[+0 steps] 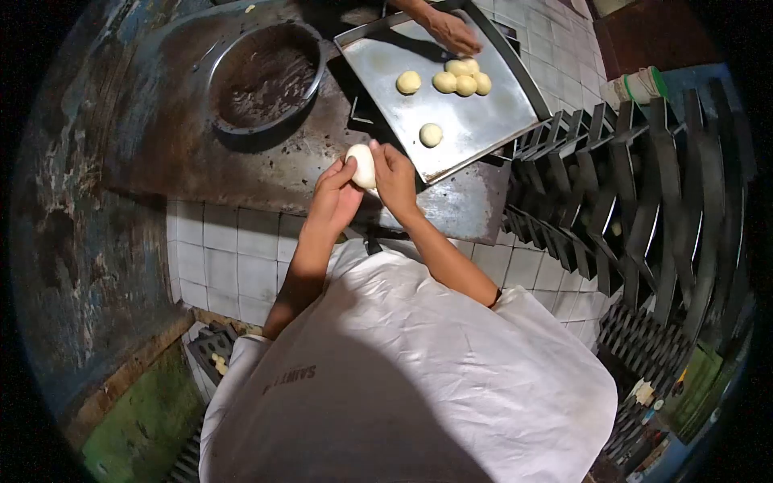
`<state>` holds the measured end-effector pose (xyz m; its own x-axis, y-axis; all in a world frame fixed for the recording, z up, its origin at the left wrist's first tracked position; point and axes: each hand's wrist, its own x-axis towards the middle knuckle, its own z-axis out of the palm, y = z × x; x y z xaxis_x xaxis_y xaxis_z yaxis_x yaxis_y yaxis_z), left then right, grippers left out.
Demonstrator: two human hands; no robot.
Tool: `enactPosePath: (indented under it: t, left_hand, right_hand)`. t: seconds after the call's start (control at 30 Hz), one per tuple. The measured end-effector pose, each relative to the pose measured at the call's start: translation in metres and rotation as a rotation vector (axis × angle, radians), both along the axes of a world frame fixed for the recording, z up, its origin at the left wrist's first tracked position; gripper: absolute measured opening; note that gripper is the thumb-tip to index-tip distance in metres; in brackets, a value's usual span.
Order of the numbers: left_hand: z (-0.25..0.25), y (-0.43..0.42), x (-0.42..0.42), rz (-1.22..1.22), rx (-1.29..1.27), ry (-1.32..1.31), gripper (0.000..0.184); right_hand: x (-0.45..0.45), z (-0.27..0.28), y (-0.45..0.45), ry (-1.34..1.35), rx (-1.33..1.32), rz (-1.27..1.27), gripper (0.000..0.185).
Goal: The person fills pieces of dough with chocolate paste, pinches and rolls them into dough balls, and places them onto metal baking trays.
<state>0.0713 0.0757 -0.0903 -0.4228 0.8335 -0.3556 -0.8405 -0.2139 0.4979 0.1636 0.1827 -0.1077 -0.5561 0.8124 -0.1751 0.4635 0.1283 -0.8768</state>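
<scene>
The left hand [336, 197] and the right hand [396, 183], above the centre, curve their fingers around one pale ball [363, 167]; a tray [479, 117] at upper centre carries yellowish balls [465, 84].

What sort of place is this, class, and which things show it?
Probably a bakery or pastry kitchen: the left hand and right hand hold a pale dough-like piece, yellowish balls sit on a metal tray, and a large bowl holds a dark mass.
</scene>
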Motion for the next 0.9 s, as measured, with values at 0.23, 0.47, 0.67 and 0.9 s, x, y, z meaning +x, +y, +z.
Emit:
enactPosePath:
  t: [0.23, 0.47, 0.67, 0.9]
  left_hand:
    - [0.003, -0.068, -0.052, 0.110, 0.133, -0.388, 0.055]
    - [-0.046, -0.121, -0.140, 0.320, -0.352, -0.250, 0.026]
    - [-0.069, -0.166, -0.226, 0.462, -0.392, -0.335, 0.027]
    - [-0.047, -0.198, -0.292, 0.609, -0.276, -0.309, 0.045]
  right_hand:
    - [0.030, -0.087, -0.020, -0.042, -0.264, 0.280, 0.058]
    - [0.041, -0.110, -0.031, -0.951, 0.463, 0.429, 0.041]
    - [-0.130, -0.024, -0.029, -0.406, 0.473, 0.391, 0.012]
    - [-0.380, -0.056, -0.028, -0.411, 0.753, 0.579, 0.022]
